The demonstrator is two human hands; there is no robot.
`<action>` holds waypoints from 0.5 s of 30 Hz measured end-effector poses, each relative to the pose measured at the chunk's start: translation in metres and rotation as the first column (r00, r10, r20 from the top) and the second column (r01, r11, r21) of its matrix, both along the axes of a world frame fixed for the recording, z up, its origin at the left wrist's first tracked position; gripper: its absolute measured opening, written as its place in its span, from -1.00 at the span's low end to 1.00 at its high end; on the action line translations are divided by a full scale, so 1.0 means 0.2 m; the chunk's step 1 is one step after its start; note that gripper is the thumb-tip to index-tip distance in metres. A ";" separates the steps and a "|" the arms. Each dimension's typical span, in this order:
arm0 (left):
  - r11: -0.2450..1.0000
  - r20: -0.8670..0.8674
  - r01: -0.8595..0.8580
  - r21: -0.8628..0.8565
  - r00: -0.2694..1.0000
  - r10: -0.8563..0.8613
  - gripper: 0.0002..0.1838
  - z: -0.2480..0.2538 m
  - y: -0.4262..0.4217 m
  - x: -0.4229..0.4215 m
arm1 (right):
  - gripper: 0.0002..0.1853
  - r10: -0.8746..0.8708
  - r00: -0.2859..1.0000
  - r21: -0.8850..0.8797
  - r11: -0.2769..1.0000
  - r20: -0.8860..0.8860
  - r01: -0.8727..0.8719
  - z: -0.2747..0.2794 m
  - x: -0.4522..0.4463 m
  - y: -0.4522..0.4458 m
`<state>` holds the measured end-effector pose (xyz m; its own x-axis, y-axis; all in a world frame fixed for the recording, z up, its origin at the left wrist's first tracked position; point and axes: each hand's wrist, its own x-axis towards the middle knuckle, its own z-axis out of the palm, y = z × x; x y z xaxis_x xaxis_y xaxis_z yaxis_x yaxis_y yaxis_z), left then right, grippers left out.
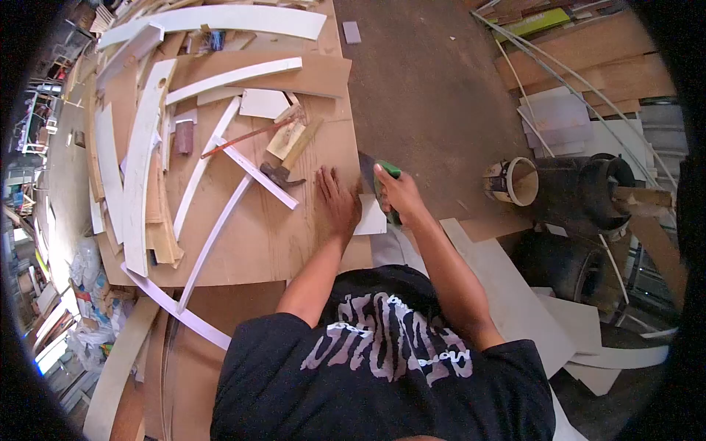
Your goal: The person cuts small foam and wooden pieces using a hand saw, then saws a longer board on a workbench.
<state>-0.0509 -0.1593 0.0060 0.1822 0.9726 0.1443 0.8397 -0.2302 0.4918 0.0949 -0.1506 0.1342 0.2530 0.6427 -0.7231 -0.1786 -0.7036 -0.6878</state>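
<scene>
My right hand (400,192) is wrapped round the green handle (389,170) of a handsaw, just off the table's right edge. Its dark blade (367,166) points away from me along that edge and is partly hidden. My left hand (340,202) lies flat with fingers stretched out near the table edge, beside a white board piece (371,216) that juts past the edge. How far the board runs under the hand is hidden. Beyond my left fingertips lies a claw hammer (294,154) with a wooden handle, near a small wood block (285,140).
Curved white strips (149,162) and wood offcuts cover the left of the brown tabletop (243,250). A thin reddish rod (250,137) and a dark red cylinder (184,137) lie among them. On the floor at right stand a bucket (523,181), a black drum (570,192) and leaning boards.
</scene>
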 end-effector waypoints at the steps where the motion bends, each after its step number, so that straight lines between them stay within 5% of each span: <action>1: 0.998 0.011 -0.025 0.049 1.000 0.024 -0.37 -0.01 0.01 0.02 | -0.60 0.026 1.000 -0.019 0.999 -0.017 -0.027 0.00 0.00 0.03; 5: 0.995 0.009 -0.092 0.023 0.996 0.092 -0.34 -0.07 0.04 0.08 | -0.59 0.018 1.000 -0.032 0.999 -0.018 -0.018 -0.06 0.03 0.13; 7: 0.995 -0.017 -0.096 -0.027 0.995 0.096 -0.31 -0.07 0.04 0.09 | -0.58 -0.046 0.984 -0.035 0.999 -0.171 0.040 -0.06 0.05 0.17; 15: 0.972 -0.117 -0.189 -0.141 0.978 0.174 -0.34 -0.11 0.06 0.15 | -0.59 -0.037 0.989 -0.160 0.987 -0.146 0.013 -0.05 0.05 0.26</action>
